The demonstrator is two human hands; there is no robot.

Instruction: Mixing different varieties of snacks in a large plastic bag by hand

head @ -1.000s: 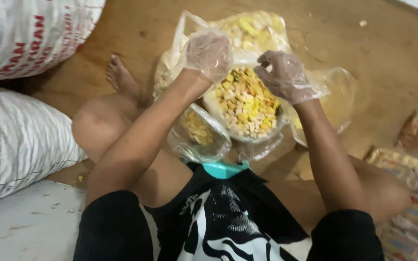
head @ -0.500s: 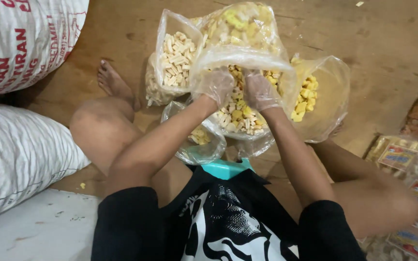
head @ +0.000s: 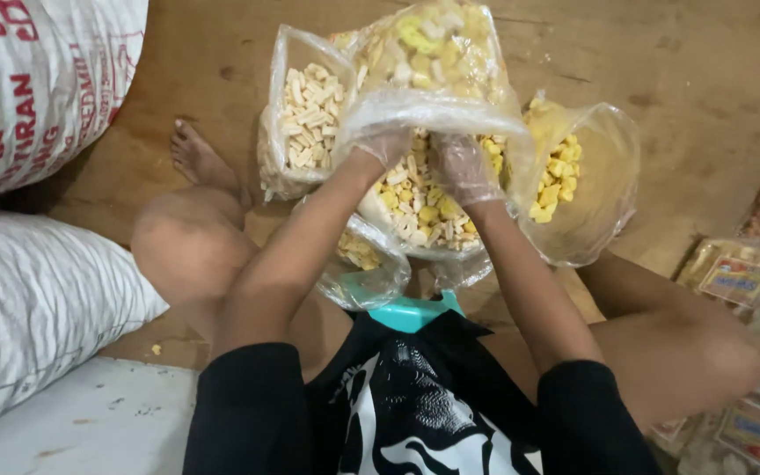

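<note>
Inside bag (head: 450, 110) rim, both hands

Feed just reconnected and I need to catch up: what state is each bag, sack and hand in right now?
left hand: gloved, gripping the middle bag's rim
right hand: gloved, gripping the same rim
middle bag: open, holding mixed snacks
left bag: open, holding pale sticks
right bag: open, partly filled with yellow pieces
sacks: closed, lying sideways

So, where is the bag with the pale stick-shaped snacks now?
In the head view, the bag of pale sticks stands open on the wooden floor, upper centre-left, just beyond the left hand and beside the middle bag both hands reach into.
</note>
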